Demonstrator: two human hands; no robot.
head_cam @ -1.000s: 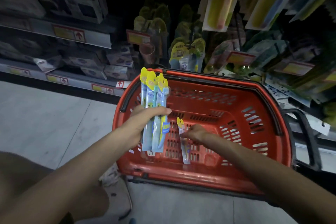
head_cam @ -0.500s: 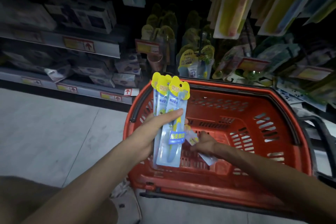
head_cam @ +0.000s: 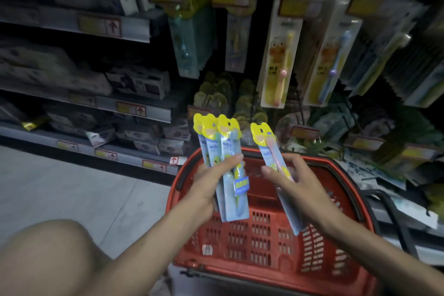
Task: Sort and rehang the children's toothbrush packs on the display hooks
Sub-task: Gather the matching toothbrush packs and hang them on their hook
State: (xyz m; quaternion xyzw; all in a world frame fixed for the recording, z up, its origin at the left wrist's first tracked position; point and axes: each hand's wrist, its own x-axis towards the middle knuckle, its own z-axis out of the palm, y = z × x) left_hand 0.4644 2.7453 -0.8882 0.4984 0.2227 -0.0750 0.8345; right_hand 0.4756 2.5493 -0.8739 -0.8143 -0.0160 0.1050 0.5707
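Packs sit in both hands above the red basket point(head_cam: 240, 264), whose floor looks bare of packs. Left hand point(head_cam: 211, 182) is clamped on a fanned bunch of blue packs point(head_cam: 230, 175), three yellow header cards showing above the fingers, thumb pressed across the front. Right hand point(head_cam: 292, 180) is closed on a single pink-brush pack point(head_cam: 271, 154), pinched near its upper half, most of the card trailing below the palm toward the basket.

Each pack's long axis runs roughly upright, the single one leaning a little to the left at the top, so its yellow header point(head_cam: 260, 133) and hang hole lie above and ahead of the grip. The lower display hooks point(head_cam: 223, 98), already carrying similar yellow-topped packs, lie beyond and slightly above the left hand's bunch; the right hand's pack is just to their right. Judging by this, the single pack goes on next, the header hole leading, and the right hand seems better placed since it carries only one. Blur hides the hook tips themselves.
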